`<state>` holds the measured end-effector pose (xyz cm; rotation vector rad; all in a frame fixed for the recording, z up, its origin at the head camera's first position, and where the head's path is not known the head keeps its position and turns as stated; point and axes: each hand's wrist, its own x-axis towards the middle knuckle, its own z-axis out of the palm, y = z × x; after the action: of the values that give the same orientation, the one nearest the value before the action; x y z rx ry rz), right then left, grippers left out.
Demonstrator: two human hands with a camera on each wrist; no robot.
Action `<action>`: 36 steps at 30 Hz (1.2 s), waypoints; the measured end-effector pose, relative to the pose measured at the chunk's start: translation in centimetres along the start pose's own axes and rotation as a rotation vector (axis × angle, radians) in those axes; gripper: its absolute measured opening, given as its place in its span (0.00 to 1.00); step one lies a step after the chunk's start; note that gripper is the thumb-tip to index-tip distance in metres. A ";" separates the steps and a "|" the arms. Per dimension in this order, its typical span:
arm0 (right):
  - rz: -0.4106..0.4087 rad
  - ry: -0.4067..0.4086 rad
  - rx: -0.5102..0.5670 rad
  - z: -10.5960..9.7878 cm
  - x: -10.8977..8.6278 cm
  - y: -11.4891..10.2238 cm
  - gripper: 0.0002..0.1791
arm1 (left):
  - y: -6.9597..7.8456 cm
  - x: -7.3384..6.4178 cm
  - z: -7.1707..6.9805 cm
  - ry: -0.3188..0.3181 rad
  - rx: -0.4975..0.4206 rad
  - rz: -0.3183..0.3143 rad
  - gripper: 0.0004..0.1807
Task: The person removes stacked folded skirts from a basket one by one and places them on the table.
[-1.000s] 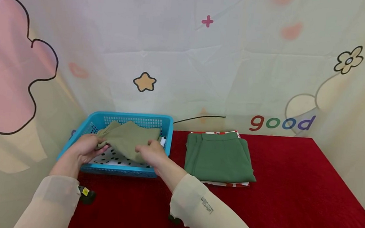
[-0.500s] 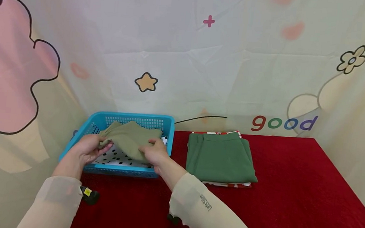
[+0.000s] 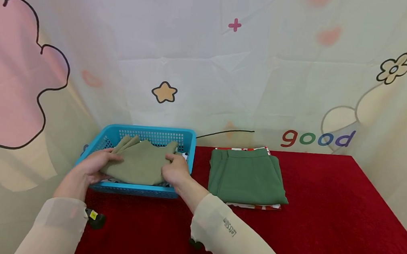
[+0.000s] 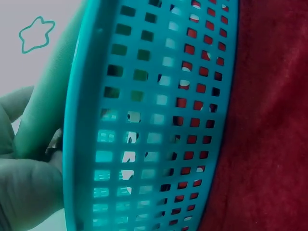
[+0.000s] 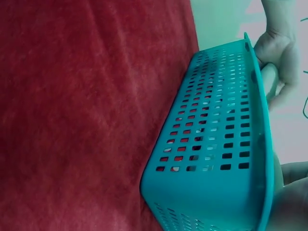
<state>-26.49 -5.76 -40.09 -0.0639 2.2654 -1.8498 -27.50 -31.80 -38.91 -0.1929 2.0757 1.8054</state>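
Observation:
An olive-green folded garment (image 3: pixel 138 163) lies in the blue plastic basket (image 3: pixel 133 187), its upper left edge bunched into a few folds. My left hand (image 3: pixel 94 166) grips the garment's left side, fingers above and thumb below, as the left wrist view shows beside the basket rim (image 4: pixel 79 120). At the right side, my right hand (image 3: pixel 176 170) pinches the garment near the basket's right wall. White cloth with black dots (image 3: pixel 185 155) peeks out beneath it. In the right wrist view the basket wall (image 5: pixel 211 115) hides most of the garment and part of the right hand (image 5: pixel 291 209).
To the right of the basket, a folded dark green garment (image 3: pixel 248 177) lies on top of a red-and-white patterned cloth (image 3: pixel 270 206). A red cloth (image 3: pixel 326 218) covers the table. Behind it hangs a printed curtain (image 3: pixel 208 71), close to the basket's back.
The garment's front edge has come down and toward the front rim, covering most of the dotted cloth. My left hand has shifted slightly left; the right hand keeps hold at the right side.

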 end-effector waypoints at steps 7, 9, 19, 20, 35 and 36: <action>-0.122 0.017 -0.068 0.0 -0.4 -0.1 0.36 | 0.0 0.1 0.9 0.138 0.269 0.071 0.37; -0.128 0.021 -0.063 -0.2 -0.4 -0.1 0.37 | 0.0 0.0 1.1 0.172 0.272 0.090 0.36; -0.137 0.008 -0.028 -1.7 -0.7 0.0 0.37 | 0.4 -0.6 2.0 0.246 0.224 0.190 0.34; -0.143 0.009 -0.022 -1.9 -0.7 0.0 0.38 | 0.5 -0.6 2.1 0.250 0.227 0.198 0.34; -0.177 -0.002 0.010 -4.2 -0.8 0.2 0.35 | 1.5 -1.1 4.3 0.304 0.166 0.249 0.34; -0.177 -0.004 0.010 -4.3 -0.9 0.1 0.35 | 1.5 -1.2 4.4 0.310 0.164 0.250 0.34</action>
<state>-26.45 -1.43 -39.31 -0.2741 2.3141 -1.9432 -26.05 -27.40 -37.50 -0.1839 2.5531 1.8264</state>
